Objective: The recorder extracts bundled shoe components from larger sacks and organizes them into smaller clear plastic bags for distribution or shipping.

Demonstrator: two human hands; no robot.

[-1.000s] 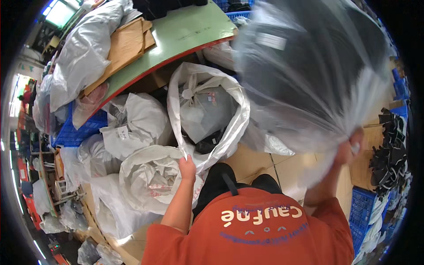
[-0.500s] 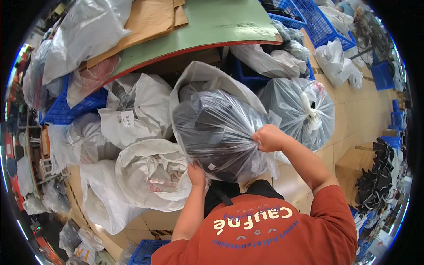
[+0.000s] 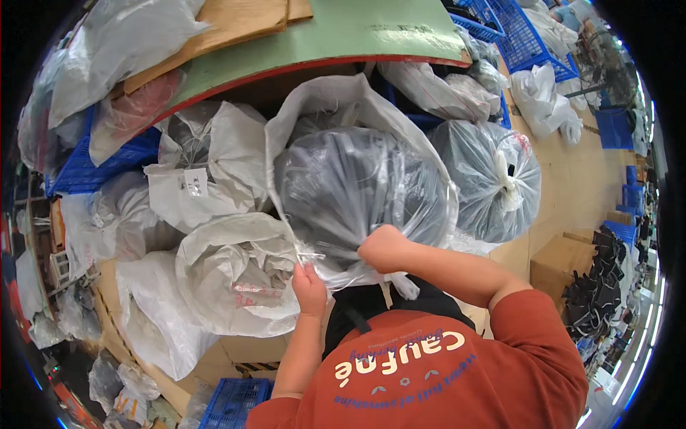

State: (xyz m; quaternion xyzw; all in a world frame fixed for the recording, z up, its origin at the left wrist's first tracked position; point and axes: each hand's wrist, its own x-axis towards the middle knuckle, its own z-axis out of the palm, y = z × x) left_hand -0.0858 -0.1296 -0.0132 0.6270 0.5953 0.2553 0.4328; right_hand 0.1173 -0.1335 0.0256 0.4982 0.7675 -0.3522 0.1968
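Observation:
A clear plastic bag (image 3: 343, 179) full of dark pieces sits inside the mouth of a white woven sack (image 3: 314, 91) in the middle. My right hand (image 3: 386, 249) is closed in a fist on the gathered neck of the bag, at the sack's near side. My left hand (image 3: 309, 289) grips the near-left rim of the woven sack. The bag's loose end hangs below my right hand. What lies beneath the bag is hidden, and the dark contents cannot be made out clearly.
A green table (image 3: 357, 32) with a red edge carries brown cardboard (image 3: 236, 25). An open white sack (image 3: 239, 275) lies left, a tied plastic bag (image 3: 486, 186) right. Blue crates (image 3: 525, 36) stand at the back right, a cardboard box (image 3: 561, 264) near right.
The plastic bag has sunk deeper into the woven sack, whose rim now surrounds it. My right hand has moved left and down, still on the bag's neck.

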